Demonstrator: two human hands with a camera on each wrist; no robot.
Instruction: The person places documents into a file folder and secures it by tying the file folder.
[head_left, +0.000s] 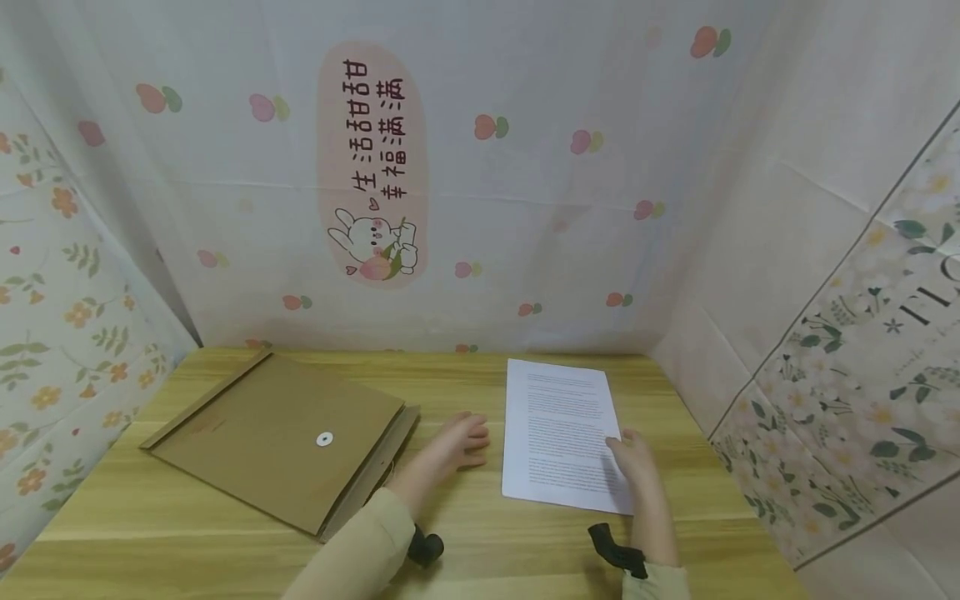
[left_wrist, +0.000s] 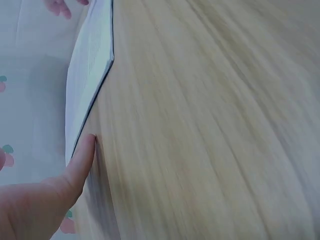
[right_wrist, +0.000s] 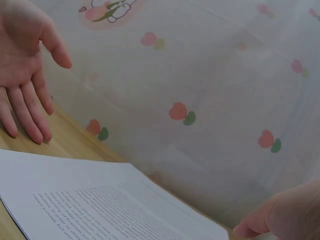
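A stack of printed paper sits on the right half of the wood-grain table. At its right edge my right hand grips the sheets, thumb over the top; the other fingers are partly hidden. To the left of the stack, my left hand is held with its fingers extended, apart from the paper and holding nothing. In the right wrist view the left palm faces the stack. A brown paper document envelope lies at the left, with a white round button on it.
The wooden table ends against a patterned curtain at the back. Floral cloths hang at the left and right. Black straps are around both wrists.
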